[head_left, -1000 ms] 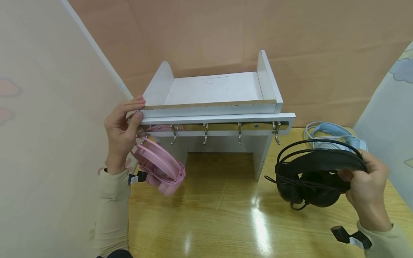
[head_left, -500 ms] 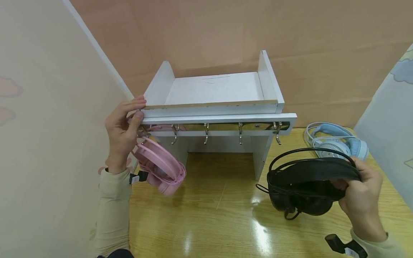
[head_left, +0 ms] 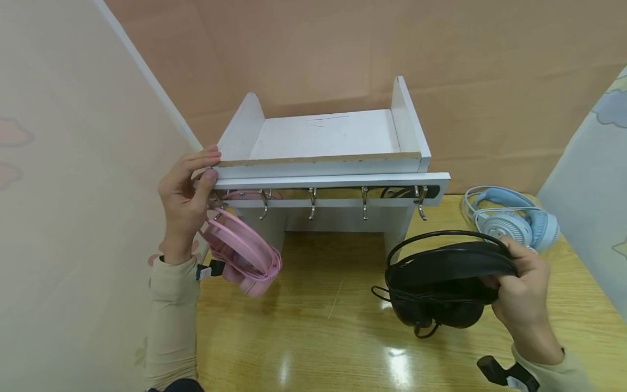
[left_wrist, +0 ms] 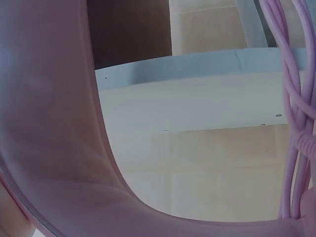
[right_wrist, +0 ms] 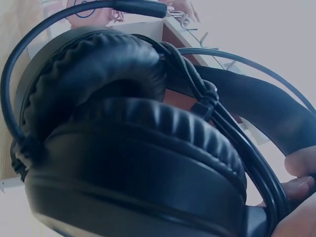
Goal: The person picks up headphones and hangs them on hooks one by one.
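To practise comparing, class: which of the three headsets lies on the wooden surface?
The light blue headset; the pink headset hangs from the rack, and the right hand holds the black headset.

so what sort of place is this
Probably a small staged corner, perhaps for filming: a brown paper-like backdrop, pale patterned panels on both sides, and a white hook shelf on a wood-grain surface.

Plain beige long sleeves (head_left: pixel 172 316) lower left and lower right of the frame, a bit wrinkly on the left one, chunky little black wrist gadget (head_left: pixel 216 268) at each cuff (head_left: pixel 171 270), small white label (head_left: pixel 516 384) on both, bare hands (head_left: pixel 184 198)
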Tool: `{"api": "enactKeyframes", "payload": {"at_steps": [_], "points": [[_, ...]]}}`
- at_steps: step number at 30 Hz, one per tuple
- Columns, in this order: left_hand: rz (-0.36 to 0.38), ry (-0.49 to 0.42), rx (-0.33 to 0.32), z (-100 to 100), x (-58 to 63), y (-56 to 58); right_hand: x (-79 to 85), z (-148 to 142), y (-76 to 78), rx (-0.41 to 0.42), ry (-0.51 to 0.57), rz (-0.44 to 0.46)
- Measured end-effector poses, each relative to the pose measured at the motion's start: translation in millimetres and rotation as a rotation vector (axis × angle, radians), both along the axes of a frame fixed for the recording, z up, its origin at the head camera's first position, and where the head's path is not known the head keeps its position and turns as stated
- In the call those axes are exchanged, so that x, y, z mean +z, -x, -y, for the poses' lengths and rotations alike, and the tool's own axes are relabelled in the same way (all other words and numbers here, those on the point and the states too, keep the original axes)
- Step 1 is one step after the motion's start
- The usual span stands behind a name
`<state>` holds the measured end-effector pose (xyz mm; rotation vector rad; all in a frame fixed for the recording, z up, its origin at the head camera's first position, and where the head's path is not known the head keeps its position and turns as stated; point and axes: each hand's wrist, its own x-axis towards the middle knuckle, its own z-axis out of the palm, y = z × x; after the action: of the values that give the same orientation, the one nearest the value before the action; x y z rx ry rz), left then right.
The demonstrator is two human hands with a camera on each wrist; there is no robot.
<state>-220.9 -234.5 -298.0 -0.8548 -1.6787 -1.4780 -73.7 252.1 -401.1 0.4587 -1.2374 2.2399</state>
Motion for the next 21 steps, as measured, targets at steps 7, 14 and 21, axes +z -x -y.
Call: {"api": "enactKeyframes", "payload": {"at_steps": [7, 14, 21], "points": [[-0.010, -0.010, -0.001, -2, 1.0, -0.7, -4.0, 12, 3.0, 0.025, -0.021, 0.005], [-0.008, -0.029, -0.017, -4, 1.1, -2.1, -3.5, 25, 6.7, 0.041, -0.014, 0.000], [-0.015, -0.033, -0.012, -5, 1.4, -3.6, -1.0, 33, 6.4, 0.038, -0.010, 0.014]]}}
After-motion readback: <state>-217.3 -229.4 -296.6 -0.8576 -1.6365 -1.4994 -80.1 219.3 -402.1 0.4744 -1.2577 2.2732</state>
